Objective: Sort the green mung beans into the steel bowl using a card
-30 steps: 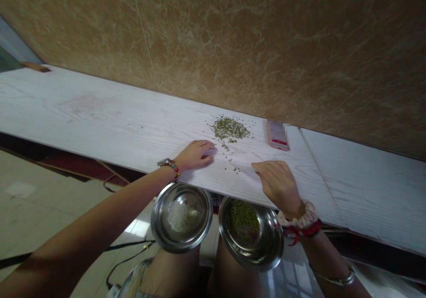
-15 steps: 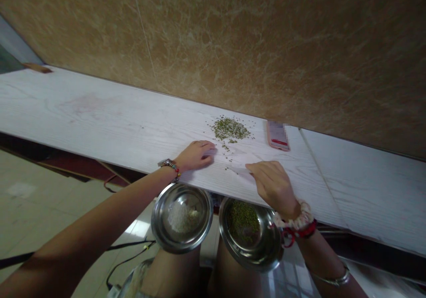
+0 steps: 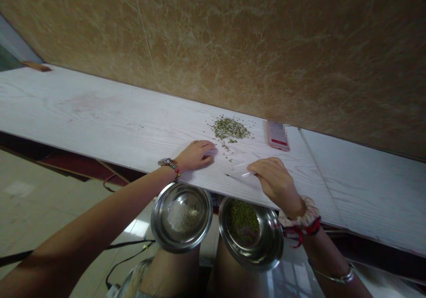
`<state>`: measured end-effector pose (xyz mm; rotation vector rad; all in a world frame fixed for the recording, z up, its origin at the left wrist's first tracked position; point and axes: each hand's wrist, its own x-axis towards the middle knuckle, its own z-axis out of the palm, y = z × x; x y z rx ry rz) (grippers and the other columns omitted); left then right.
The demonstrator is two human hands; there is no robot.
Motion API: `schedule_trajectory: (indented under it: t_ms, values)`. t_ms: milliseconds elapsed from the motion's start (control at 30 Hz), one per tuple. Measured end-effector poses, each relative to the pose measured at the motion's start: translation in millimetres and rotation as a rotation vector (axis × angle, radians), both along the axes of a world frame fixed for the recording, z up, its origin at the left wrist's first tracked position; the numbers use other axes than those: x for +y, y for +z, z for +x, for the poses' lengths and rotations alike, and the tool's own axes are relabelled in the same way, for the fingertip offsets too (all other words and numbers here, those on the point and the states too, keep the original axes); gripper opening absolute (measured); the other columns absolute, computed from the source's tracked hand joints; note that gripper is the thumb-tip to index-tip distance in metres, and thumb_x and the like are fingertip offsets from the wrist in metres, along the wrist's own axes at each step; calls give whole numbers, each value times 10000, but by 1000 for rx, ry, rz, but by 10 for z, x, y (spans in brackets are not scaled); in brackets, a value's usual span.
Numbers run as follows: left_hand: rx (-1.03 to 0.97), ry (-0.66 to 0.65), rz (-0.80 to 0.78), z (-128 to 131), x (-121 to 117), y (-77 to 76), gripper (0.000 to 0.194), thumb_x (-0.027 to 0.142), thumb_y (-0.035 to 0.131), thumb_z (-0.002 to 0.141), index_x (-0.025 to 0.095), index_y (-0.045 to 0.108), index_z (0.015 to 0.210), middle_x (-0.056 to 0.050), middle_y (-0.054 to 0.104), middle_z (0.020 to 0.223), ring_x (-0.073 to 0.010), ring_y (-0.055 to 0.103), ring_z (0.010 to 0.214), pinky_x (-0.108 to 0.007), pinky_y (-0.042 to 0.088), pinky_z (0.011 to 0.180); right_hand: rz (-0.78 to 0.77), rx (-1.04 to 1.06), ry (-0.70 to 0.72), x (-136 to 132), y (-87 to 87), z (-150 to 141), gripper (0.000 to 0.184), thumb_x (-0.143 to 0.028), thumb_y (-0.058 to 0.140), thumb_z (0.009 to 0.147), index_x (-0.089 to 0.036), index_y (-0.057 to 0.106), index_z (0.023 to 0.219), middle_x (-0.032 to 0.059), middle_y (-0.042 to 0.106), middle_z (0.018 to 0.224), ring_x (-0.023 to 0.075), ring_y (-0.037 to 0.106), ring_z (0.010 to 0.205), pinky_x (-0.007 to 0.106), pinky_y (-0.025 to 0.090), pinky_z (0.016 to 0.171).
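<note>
My left hand (image 3: 197, 155) lies palm down on the white board, its fingers stretched out beside a spread of green beans mixed with white grains (image 3: 229, 128). Between the fingertips of my right hand (image 3: 274, 178) is a thin see-through thing (image 3: 243, 172) with a dark tip, low over the board; its kind I cannot make out. A few stray beans (image 3: 226, 148) trail toward me from the heap. Below the board's near edge, a steel bowl (image 3: 156, 227) with white grains sits left, and another steel bowl (image 3: 271, 260) with green beans sits right.
A phone (image 3: 278, 136) lies on the white board (image 3: 133, 116), right of the heap. Behind rises a brown marbled wall (image 3: 213, 45). The bowls rest by my legs (image 3: 173, 271). A small brown piece (image 3: 37, 66) is at the far left, and a cable (image 3: 124, 260) hangs below.
My right hand has shifted slightly right with the see-through thing, whose dark tip now shows. Stray beans nearest the board's front edge are gone from view. My left hand stays put.
</note>
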<state>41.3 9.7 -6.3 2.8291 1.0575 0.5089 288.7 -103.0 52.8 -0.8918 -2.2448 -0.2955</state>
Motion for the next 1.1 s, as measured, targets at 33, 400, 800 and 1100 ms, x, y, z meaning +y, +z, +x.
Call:
schedule_trajectory:
  t_ms: [33, 400, 800, 1100]
  values:
    - [1, -4, 1, 0, 1, 0, 305, 277, 470, 853, 177, 548, 1130, -97, 604, 1207, -233, 565, 1098, -390, 444, 948, -15, -2, 14, 13, -3, -17, 214, -50, 468, 854, -193, 611, 924, 24, 710, 827, 147, 636, 798, 318, 436, 761]
    - [-16, -23, 1, -5, 14, -22, 308, 264, 473, 846, 163, 548, 1127, -108, 606, 1202, -236, 567, 1097, -394, 437, 950, -121, -71, 98, -31, 112, 176, 248, -39, 419, 852, -211, 594, 883, 1, 700, 794, 136, 631, 772, 315, 444, 769]
    - [72, -310, 89, 0, -100, 89, 113, 237, 506, 848, 194, 588, 913, -70, 646, 1016, -191, 603, 910, -310, 474, 818, 87, -141, -250, -104, -5, 239, 198, -81, 473, 857, -185, 620, 939, 39, 694, 777, 176, 610, 731, 328, 449, 718]
    - [113, -379, 61, -1, -84, 107, 129, 293, 496, 875, 212, 565, 947, -58, 635, 1054, -201, 587, 962, -328, 458, 852, 15, -114, -112, -335, 45, 65, 315, -8, 435, 802, -177, 629, 984, 43, 695, 806, 171, 599, 754, 331, 464, 711]
